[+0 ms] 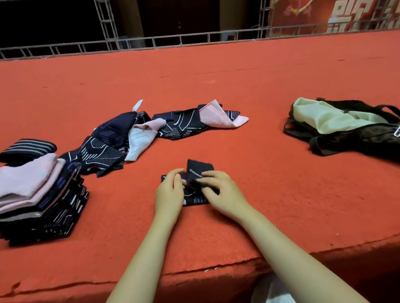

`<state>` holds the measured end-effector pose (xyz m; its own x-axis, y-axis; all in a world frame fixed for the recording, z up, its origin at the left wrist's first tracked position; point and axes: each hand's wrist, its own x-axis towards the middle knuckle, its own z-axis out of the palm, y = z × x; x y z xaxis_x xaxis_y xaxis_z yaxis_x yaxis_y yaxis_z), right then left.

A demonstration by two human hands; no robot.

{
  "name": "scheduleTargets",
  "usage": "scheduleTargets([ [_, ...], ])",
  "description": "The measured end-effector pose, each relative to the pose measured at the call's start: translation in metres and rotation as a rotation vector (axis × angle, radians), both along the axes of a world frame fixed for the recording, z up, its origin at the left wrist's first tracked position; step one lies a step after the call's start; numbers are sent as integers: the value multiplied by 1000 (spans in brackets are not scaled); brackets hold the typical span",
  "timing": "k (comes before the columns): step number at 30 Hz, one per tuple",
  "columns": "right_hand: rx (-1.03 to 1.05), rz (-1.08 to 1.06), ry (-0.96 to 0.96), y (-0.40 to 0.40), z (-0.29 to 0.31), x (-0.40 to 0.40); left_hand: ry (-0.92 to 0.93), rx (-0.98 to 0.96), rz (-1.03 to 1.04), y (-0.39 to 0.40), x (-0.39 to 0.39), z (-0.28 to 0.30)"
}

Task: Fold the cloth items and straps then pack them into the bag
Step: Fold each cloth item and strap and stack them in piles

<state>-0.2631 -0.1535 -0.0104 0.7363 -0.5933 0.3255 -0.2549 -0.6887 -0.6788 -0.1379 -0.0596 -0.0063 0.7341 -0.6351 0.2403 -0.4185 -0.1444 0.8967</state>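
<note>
A small dark patterned cloth (199, 169) lies on the red carpet in front of me, partly folded. My left hand (168, 191) holds its left edge with curled fingers. My right hand (220, 187) pinches a fold at its middle. A stack of folded dark and pink cloths (32, 201) stands at the left, with a rolled striped strap (26, 150) behind it. Unfolded dark and pink cloths (113, 141) (199, 121) lie spread farther back. The black bag (358, 133) with pale green lining lies open at the right.
The red carpeted platform (292, 204) ends in a front edge close to me, with a drop below. A metal truss railing (186, 38) runs along the far side, and a red banner (340, 2) hangs at the back right.
</note>
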Motion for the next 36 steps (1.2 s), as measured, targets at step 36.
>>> scheduleTargets([
  [36, 78, -306, 222, 0, 7, 21, -191, 212, 271, 17, 4, -4],
])
